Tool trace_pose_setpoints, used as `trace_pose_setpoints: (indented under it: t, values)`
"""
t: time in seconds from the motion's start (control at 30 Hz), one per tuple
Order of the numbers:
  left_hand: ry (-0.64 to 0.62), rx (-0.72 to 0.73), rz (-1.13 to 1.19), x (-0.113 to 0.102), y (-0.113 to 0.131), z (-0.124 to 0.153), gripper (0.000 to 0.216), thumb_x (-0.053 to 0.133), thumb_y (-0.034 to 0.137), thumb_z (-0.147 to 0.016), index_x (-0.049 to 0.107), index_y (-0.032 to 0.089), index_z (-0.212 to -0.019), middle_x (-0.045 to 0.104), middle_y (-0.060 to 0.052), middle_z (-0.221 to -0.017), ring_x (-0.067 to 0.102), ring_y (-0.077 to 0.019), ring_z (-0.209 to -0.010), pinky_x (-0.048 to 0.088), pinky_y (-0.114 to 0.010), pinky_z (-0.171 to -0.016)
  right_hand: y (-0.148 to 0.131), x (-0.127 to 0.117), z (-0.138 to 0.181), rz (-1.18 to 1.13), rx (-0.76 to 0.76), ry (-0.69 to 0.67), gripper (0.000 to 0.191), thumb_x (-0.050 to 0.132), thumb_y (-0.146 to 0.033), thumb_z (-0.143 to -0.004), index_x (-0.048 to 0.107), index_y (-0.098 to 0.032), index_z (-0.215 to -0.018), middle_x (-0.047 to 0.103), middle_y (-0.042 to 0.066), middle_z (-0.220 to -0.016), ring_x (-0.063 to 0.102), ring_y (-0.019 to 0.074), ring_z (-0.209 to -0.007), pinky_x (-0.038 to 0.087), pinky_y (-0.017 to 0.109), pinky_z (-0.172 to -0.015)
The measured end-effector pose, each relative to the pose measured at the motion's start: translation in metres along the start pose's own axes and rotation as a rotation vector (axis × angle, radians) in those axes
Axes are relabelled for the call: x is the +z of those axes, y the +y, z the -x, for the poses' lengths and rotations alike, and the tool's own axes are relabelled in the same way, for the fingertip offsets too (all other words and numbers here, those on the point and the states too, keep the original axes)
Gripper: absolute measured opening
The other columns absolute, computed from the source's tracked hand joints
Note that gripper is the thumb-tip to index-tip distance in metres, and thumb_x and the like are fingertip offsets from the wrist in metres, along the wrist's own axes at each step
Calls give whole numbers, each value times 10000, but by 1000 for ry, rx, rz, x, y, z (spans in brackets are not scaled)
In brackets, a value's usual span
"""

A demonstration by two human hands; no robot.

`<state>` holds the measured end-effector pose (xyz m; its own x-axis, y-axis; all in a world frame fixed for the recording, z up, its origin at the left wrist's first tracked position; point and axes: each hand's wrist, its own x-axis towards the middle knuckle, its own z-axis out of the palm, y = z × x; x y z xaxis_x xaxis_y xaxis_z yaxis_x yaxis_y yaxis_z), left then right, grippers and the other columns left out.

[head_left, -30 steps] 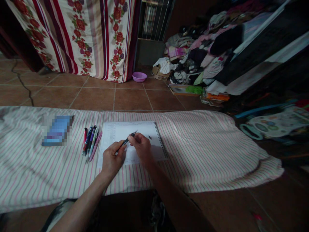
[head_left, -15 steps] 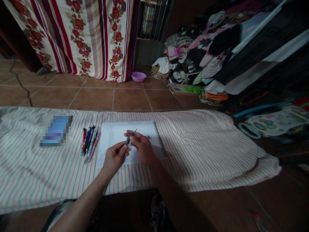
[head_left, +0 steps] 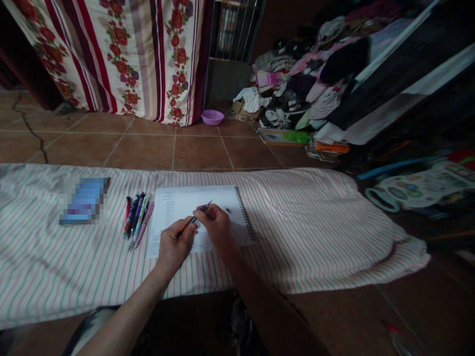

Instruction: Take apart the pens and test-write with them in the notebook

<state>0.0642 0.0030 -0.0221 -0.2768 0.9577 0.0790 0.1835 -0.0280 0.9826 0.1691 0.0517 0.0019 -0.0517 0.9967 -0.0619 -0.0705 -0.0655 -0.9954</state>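
A slim dark pen [head_left: 192, 219] slants up to the right over the notebook, its thin pointed end uppermost. The rear part sits in my left hand [head_left: 174, 245], whose thumb and fingers are closed round it. Closer to the point, my right hand [head_left: 218, 225] pinches the same pen between thumb and fingers. Beneath both hands lies an open spiral notebook [head_left: 200, 194], a printed table down its left side and the coil on its right. A small dark piece [head_left: 227, 209], too small to name, rests on the page just right of my right hand.
Several pens [head_left: 137, 217] lie side by side left of the notebook. Further left is a phone-like slab [head_left: 84, 200] with a blurred screen. Striped cloth [head_left: 315, 227] covers the low surface. Beyond, a purple basin [head_left: 212, 117] and heaped clothes [head_left: 297, 84] occupy the tiled floor.
My right hand's fingers, more spread before, have closed in on the pen near its point. My left hand keeps its hold almost unmoved.
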Motion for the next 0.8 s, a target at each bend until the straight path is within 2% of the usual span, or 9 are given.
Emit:
trace_pose_setpoints:
  t: [0.17, 0.23, 0.3, 0.37, 0.5, 0.6, 0.8]
  values:
    - [-13, 16, -78, 3, 2, 4, 236, 562, 337, -772, 685, 166, -877, 617, -11, -640, 574, -133, -603, 443, -217, -518, 0, 0, 3, 112, -3, 97, 244, 676, -398, -613, 550, -192, -646, 609, -24, -622, 566, 132, -610, 437, 259, -615]
    - [-33, -6, -54, 3, 2, 4, 246, 560, 343, -777, 681, 157, -883, 623, -21, -655, 573, -134, -607, 434, -215, -508, 1, -1, 2, 143, -3, 96, 250, 674, -406, -613, 546, -192, -628, 588, -34, -590, 547, 126, -584, 426, 254, -593]
    - [-47, -59, 21, 4, 1, 3, 273, 576, 355, -763, 678, 145, -904, 632, -31, -664, 567, -134, -594, 425, -218, -495, 2, -3, 1, 128, -5, 57, 241, 665, -404, -626, 557, -189, -617, 598, -30, -595, 547, 126, -588, 422, 251, -587]
    - [-48, -130, 140, 4, 1, 2, 309, 605, 366, -735, 674, 133, -927, 631, -31, -655, 555, -125, -566, 417, -220, -486, 2, -4, 1, 28, 5, -28, 228, 636, -408, -664, 600, -183, -670, 654, -1, -690, 582, 139, -660, 439, 257, -621]
    - [-30, -230, 358, 4, 3, -2, 351, 655, 371, -680, 666, 116, -921, 607, -10, -605, 527, -103, -520, 409, -219, -490, 1, -6, 2, -180, 46, -194, 310, 589, -423, -729, 644, -193, -930, 693, 61, -952, 621, 166, -853, 464, 298, -761]
    - [-42, -238, 399, 2, 6, -4, 354, 665, 376, -670, 664, 110, -905, 591, -5, -581, 512, -96, -506, 390, -209, -470, 1, -7, 3, -203, 55, -222, 345, 612, -411, -718, 644, -202, -990, 694, 68, -973, 630, 168, -847, 466, 320, -790]
    - [-95, -220, 333, -3, 9, -5, 339, 643, 392, -693, 655, 119, -892, 585, 1, -583, 499, -85, -504, 390, -201, -469, 3, -7, 1, -212, 74, -221, 313, 624, -369, -715, 662, -199, -974, 693, 68, -990, 630, 168, -864, 449, 339, -843]
